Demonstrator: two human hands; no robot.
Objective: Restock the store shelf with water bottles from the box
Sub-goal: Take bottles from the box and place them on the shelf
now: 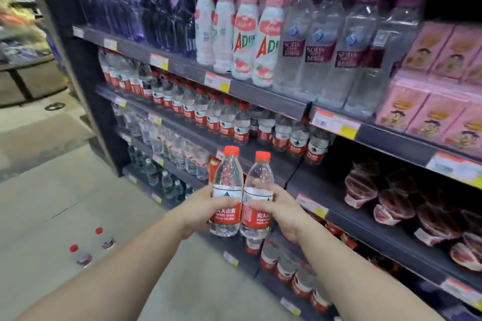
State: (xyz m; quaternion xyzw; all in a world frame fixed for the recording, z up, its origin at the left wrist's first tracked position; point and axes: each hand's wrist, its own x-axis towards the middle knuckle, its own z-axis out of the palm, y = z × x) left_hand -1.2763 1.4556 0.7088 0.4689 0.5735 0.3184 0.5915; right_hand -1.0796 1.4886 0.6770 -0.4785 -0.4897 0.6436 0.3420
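Store shelf (263, 101) fills our background; at lower centre our left hand (199, 212) grips one water bottle (226, 197), our right hand (284, 212) another bottle (258, 200), fingers (227, 200) wrapping their red labels, bottles upright and touching.

The red label on the left held bottle (226, 191) is showing "农夫山泉" and "NONGFU SPRING"; pink-capped shelf bottles (268, 41) are reading "AD"; clear purple-capped bottles (294, 41) "SODA".
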